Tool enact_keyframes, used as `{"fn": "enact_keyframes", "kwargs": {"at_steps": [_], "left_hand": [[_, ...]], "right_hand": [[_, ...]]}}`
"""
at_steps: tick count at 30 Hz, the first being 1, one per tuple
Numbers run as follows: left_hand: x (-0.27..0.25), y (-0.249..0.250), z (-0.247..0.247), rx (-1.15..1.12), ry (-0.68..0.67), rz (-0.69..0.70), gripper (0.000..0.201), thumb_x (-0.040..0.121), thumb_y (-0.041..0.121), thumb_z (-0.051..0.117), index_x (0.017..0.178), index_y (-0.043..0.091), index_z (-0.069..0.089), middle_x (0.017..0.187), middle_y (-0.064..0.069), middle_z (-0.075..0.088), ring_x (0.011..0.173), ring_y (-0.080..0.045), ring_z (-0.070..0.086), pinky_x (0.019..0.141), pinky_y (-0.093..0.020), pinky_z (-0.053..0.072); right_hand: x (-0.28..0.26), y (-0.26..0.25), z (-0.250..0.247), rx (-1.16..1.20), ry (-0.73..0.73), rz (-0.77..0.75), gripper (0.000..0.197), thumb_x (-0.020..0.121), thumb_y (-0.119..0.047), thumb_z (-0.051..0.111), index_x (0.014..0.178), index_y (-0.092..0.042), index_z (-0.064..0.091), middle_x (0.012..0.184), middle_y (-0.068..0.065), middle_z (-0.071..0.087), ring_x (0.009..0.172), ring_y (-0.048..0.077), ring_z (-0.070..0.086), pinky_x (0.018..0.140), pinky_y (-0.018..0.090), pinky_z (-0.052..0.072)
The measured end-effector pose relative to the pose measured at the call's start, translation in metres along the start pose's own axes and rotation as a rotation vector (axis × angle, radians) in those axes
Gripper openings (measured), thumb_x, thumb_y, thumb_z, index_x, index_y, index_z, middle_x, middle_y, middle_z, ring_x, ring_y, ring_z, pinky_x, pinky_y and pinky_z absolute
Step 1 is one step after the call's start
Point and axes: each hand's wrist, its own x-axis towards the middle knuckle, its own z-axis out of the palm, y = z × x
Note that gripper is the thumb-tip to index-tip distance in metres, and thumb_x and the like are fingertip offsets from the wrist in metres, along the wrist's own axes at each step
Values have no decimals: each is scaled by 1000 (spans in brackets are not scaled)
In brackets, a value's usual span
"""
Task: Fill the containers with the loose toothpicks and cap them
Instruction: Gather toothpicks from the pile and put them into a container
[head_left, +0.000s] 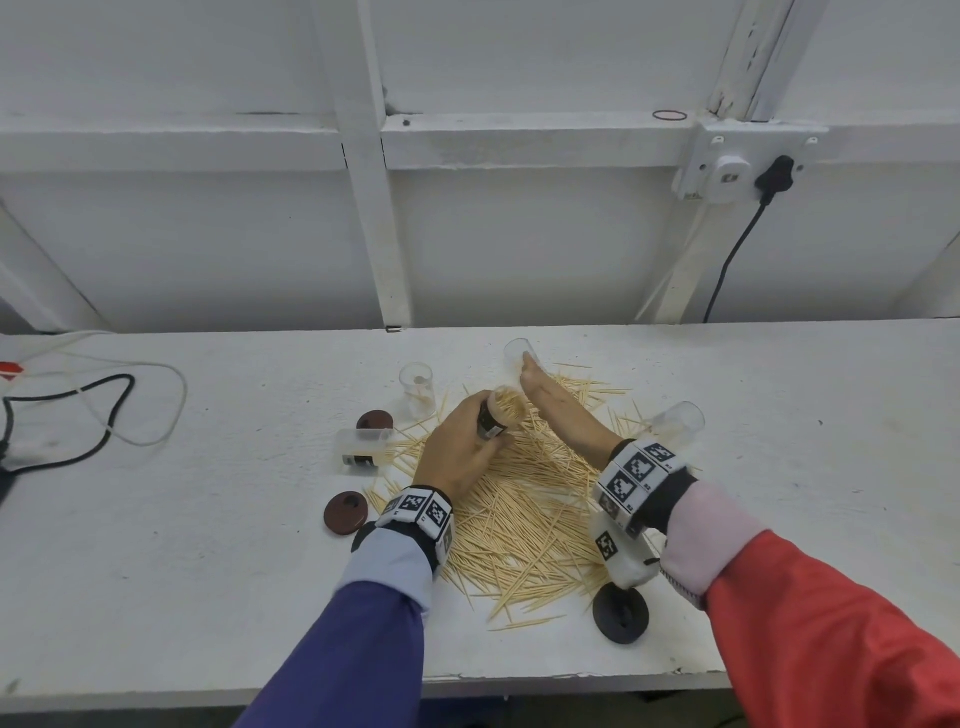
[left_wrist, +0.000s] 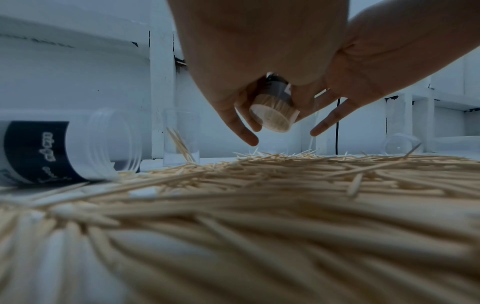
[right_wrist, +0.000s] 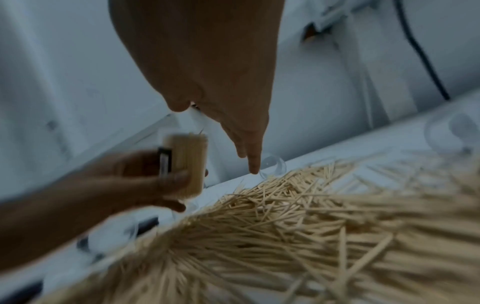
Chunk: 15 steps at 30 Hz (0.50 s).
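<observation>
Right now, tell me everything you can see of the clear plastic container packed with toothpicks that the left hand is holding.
The clear plastic container packed with toothpicks is a small cylindrical jar with a dark label band round its lower half and a threaded open mouth with no cap on. Pale wooden toothpicks fill it tightly up to the rim. The left hand grips it above the loose pile, tilted. The right hand, fingers straight, is beside its mouth; whether it touches is unclear.
</observation>
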Motion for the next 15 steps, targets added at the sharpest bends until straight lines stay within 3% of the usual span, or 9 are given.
{"fn": "enact_keyframes", "kwargs": {"at_steps": [4, 6, 8, 10, 12, 13, 15], "left_hand": [[-1, 1, 0, 1, 8, -23, 45, 89, 47, 63, 127, 29, 48, 111, 15, 61, 94, -4, 58, 77, -23, 48], [-2, 2, -1, 18, 15, -20, 42, 90, 45, 62, 127, 28, 48, 111, 14, 60, 96, -6, 58, 77, -27, 50], [-1, 2, -1, 53, 32, -2, 45, 92, 37, 61, 132, 24, 46, 121, 8, 57, 107, -10, 55, 83, -34, 52], [0, 1, -2, 73, 37, 11, 50, 92, 28, 62, 138, 22, 43, 132, 5, 52, 118, -11, 50, 90, -39, 51], [1, -1, -2, 106, 38, 45, 63, 92, 24, 64, 147, 22, 33, 148, 3, 40, 133, -10, 40, 100, -36, 48], [2, -2, -2, 134, 41, 63, 72, 92, 24, 65, 152, 22, 25, 156, 4, 30, 139, -8, 31, 102, -28, 44], [2, -3, -2, 173, 48, 72, 84, 90, 27, 67, 155, 21, 14, 162, 4, 15, 144, -6, 19, 96, -20, 39]], "right_hand": [[0, 6, 12, -237, -177, -71, 68, 100, -53, 31, 155, -31, 0, 163, -7, 0, 148, 5, -2, 119, 34, 3], [1, 5, 10, -223, -187, -90, 67, 100, -47, 42, 155, -32, 8, 161, -9, 13, 146, 5, 11, 118, 32, 13], [1, 3, 4, -166, -99, -81, 66, 94, -35, 62, 151, -28, 30, 147, -7, 39, 131, 9, 39, 103, 25, 34], [4, 3, 0, -187, 21, -86, 56, 81, -28, 77, 133, -22, 54, 123, -1, 58, 103, 14, 61, 82, 20, 49], [7, 4, 1, -260, 135, -99, 48, 74, -28, 83, 116, -20, 60, 107, 0, 63, 84, 12, 65, 69, 19, 53], [8, 4, 2, -295, 196, -101, 48, 72, -27, 83, 112, -18, 59, 105, 0, 63, 80, 12, 66, 67, 21, 54], [11, 5, 0, -340, 257, -87, 49, 69, -22, 84, 109, -15, 56, 104, 1, 62, 77, 15, 66, 67, 29, 56]]}}
